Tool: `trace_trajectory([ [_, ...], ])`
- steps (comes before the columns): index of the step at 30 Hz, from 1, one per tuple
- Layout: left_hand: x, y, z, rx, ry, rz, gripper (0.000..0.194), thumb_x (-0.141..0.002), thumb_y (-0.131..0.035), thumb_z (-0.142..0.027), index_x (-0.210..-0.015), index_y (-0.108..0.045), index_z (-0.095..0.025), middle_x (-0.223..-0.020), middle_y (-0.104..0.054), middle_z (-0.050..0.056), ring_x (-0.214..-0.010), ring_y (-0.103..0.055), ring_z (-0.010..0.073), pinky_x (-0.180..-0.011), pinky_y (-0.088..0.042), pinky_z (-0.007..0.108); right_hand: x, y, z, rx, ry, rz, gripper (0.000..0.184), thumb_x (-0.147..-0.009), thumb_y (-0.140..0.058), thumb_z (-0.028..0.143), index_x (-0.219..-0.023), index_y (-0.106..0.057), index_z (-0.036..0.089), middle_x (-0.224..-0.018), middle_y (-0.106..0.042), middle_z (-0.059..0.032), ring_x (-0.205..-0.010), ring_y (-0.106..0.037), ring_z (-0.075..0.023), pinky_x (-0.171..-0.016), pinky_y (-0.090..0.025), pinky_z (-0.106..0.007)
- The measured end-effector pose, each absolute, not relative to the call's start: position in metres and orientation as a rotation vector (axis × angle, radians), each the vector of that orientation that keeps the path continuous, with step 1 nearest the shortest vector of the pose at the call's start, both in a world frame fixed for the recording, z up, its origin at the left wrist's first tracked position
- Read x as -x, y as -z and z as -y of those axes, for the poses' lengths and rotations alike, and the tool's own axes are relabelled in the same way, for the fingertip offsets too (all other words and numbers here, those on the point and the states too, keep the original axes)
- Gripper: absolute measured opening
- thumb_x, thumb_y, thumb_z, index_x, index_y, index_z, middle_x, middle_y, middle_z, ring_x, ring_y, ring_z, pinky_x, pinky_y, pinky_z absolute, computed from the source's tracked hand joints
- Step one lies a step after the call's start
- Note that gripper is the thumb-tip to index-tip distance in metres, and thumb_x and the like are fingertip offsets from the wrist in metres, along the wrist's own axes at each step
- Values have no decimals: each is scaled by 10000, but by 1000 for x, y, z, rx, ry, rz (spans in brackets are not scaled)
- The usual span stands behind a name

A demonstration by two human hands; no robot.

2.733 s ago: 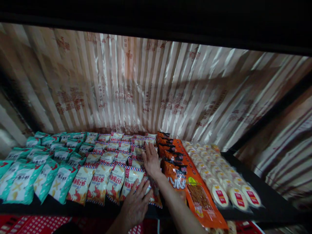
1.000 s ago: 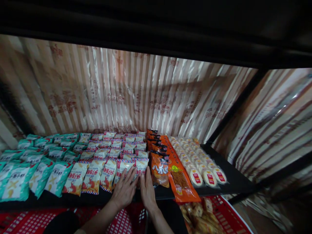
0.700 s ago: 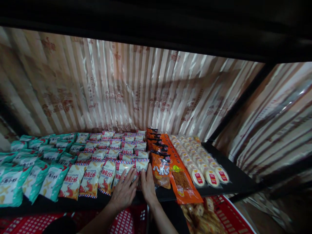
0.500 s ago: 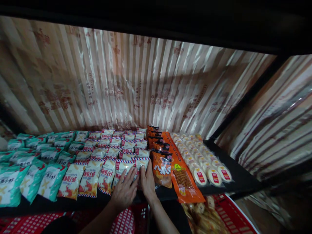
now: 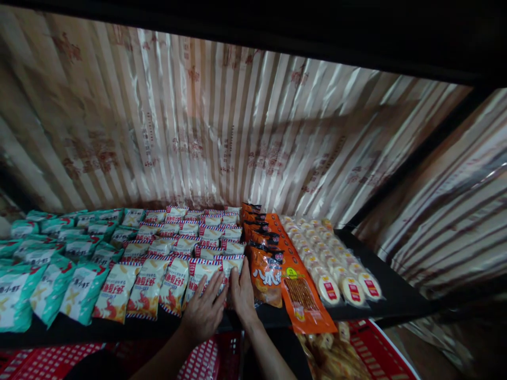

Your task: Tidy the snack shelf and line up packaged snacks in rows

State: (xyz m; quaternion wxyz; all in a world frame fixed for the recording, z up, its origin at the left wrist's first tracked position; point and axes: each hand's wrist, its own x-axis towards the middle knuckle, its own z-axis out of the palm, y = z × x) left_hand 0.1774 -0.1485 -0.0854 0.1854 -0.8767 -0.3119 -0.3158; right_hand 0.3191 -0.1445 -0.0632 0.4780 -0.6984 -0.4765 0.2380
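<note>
Touching white snack bags (image 5: 200, 272) at lower center: left hand (image 5: 205, 310) flat, fingers spread; right hand (image 5: 243, 294) straight-fingered. Orange pouches (image 5: 266, 278) stood just right, on black shelf (image 5: 392, 287).

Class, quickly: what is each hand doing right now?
Left hand: open, fingers spread against the front white snack bags.
Right hand: open, fingers extended, at the rightmost front white bag.
</note>
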Motion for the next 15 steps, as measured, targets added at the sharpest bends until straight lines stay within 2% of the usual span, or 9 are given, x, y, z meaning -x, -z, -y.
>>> trace_trajectory([
  [6, -178, 90, 148, 2477, 914, 879, 356, -860, -497, -303, -1184, -577, -179, -1448, -374, 103, -1362, -288, 234, -1152, -93, 426, -321, 51, 127, 1677, -440, 1234, 769, -874, -299, 574, -1441, -209, 62, -1507, -222, -169, -1398, -177, -258, -1134, -179, -443],
  [12, -177, 88, 149, 2458, 873, 868, 409, -852, -494, -313, -1233, -543, -170, -1444, -381, 109, -1364, -282, 245, -1149, -77, 436, -327, 46, 104, 1744, -364, 1258, 736, -852, -342, 493, -1404, -277, 10, -1444, -325, -229, -1352, -287, -299, -1101, -247, -450],
  [15, -177, 89, 148, 2456, 850, 871, 443, -853, -484, -320, -1270, -514, -173, -1452, -368, 108, -1365, -279, 245, -1149, -69, 441, -327, 49, 98, 1757, -324, 1252, 716, -848, -349, 472, -1394, -297, 11, -1410, -377, -229, -1326, -335, -302, -1084, -280, -450],
])
